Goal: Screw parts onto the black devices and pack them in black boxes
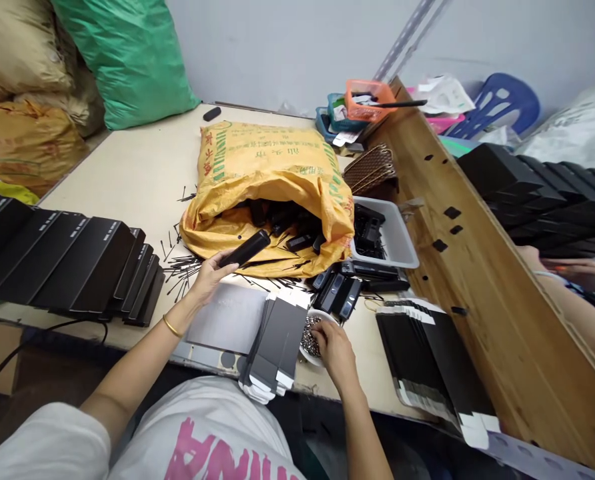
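Fingers (222, 268) of the left hand (208, 277) closed around one end of a black bar (246, 248), held slanted just above the counter (137, 167) at the mouth of the yellow sack (272, 180), where more such black pieces lie. Fingers (320, 330) of the right hand (333, 347) curled down into the white bowl (311, 337) of small shiny metal bits near the counter's front edge; cannot tell whether anything is pinched between them. Between the two hands, a grey sheet (227, 317) and a fanned stack of flat box blanks (277, 340) hanging over the front edge. Thin black pins (180, 267) scattered just left of the sack; a grey tray (395, 240) of black parts on its right, against the wooden board (477, 280). Finished black boxes (67, 263) lined up along the left edge. Another person's arm (577, 273) beyond the board, apart from this work. Judged from this: the gathering step, one bar in hand and a small metal bit being sought. Called for next: a fine pinch on a single bit, then both hands brought together over the grey sheet with the bar kept steady.
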{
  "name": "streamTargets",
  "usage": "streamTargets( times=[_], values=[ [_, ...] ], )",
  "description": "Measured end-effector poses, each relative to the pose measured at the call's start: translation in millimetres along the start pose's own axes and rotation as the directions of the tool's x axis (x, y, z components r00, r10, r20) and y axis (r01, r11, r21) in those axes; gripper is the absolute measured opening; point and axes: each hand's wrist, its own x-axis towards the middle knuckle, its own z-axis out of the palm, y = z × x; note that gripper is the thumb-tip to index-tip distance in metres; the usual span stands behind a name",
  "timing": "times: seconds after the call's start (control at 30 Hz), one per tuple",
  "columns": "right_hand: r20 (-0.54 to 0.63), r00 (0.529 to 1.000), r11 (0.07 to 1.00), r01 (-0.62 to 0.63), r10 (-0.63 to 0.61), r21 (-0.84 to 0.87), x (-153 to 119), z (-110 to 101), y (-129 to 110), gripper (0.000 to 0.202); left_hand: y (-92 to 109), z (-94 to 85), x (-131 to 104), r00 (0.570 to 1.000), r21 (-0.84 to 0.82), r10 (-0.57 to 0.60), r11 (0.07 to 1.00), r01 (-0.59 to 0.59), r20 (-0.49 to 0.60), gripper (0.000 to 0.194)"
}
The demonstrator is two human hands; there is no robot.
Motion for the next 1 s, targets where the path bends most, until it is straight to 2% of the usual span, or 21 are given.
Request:
streamTargets(
  times=[0.07, 0.13, 0.2, 0.27, 0.33, 0.37, 0.43, 0.5, 0.53, 0.6, 0.67, 0.73, 0.83, 1.0],
  values=[
    [-0.077, 0.994, 0.988, -0.072, 0.083, 0.137, -1, -3, -3, 0.018, -1, 3.0, -8, 0.997, -0.131, -0.075, 0.989, 0.075, 0.003, 0.038],
    [-0.132, 0.967, 0.914, -0.156, 0.218, 0.374, -2, -6, -12, 0.015, 0, 4.2, -16, 0.997, -0.111, -0.072, 0.991, 0.072, 0.000, 0.037],
    [-0.090, 0.932, 0.721, -0.208, 0.352, 0.661, -1, -9, -28, 0.018, 5, 4.5, -23, 1.000, 0.032, 0.013, 0.999, -0.012, -0.014, 0.039],
    [0.018, 0.919, 0.453, -0.210, 0.393, 0.866, 2, -11, -49, 0.024, 11, 6.2, -29, 0.996, 0.112, 0.083, 0.991, -0.078, -0.036, 0.041],
    [0.098, 0.930, 0.232, -0.190, 0.355, 0.954, 7, -9, -71, 0.024, 15, 11.0, -34, 0.995, -0.014, 0.040, 0.999, -0.042, -0.087, 0.040],
    [0.122, 0.937, 0.157, -0.182, 0.327, 0.971, 9, -7, -82, 0.022, 17, 14.6, -37, 0.994, -0.141, -0.029, 0.990, 0.013, -0.108, 0.038],
    [0.153, 0.949, 0.077, -0.180, 0.277, 0.981, 12, -1, -102, 0.020, 16, 22.6, -41, 0.972, -0.392, -0.220, 0.904, 0.172, -0.081, 0.030],
    [0.141, 0.954, 0.084, -0.169, 0.265, 0.982, 12, 6, -116, 0.017, 12, 29.5, -45, 0.924, -0.537, -0.382, 0.782, 0.317, -0.011, 0.022],
    [0.105, 0.956, 0.127, -0.144, 0.276, 0.981, 12, 9, -122, 0.016, 10, 32.0, -46, 0.903, -0.570, -0.429, 0.740, 0.358, 0.011, 0.019],
    [-0.039, 0.952, 0.283, -0.051, 0.303, 0.958, 10, 15, -130, 0.013, 5, 34.6, -48, 0.884, -0.598, -0.467, 0.702, 0.387, 0.023, 0.016],
    [-0.216, 0.931, 0.457, 0.060, 0.296, 0.888, 8, 19, -134, 0.010, 1, 35.2, -49, 0.883, -0.604, -0.468, 0.695, 0.389, 0.031, 0.018],
    [-0.338, 0.906, 0.573, 0.139, 0.256, 0.808, 8, 21, -136, 0.008, -2, 35.3, -50, 0.886, -0.598, -0.462, 0.696, 0.398, 0.052, 0.019],
    [-0.391, 0.899, 0.654, 0.177, 0.197, 0.735, 9, 21, -138, 0.008, -3, 35.3, -51, 0.898, -0.582, -0.433, 0.711, 0.395, 0.080, 0.018],
    [-0.429, 0.895, 0.747, 0.204, 0.119, 0.633, 9, 17, -139, 0.007, -6, 32.2, -54, 0.924, -0.530, -0.376, 0.772, 0.351, 0.065, 0.022]
  ],
)
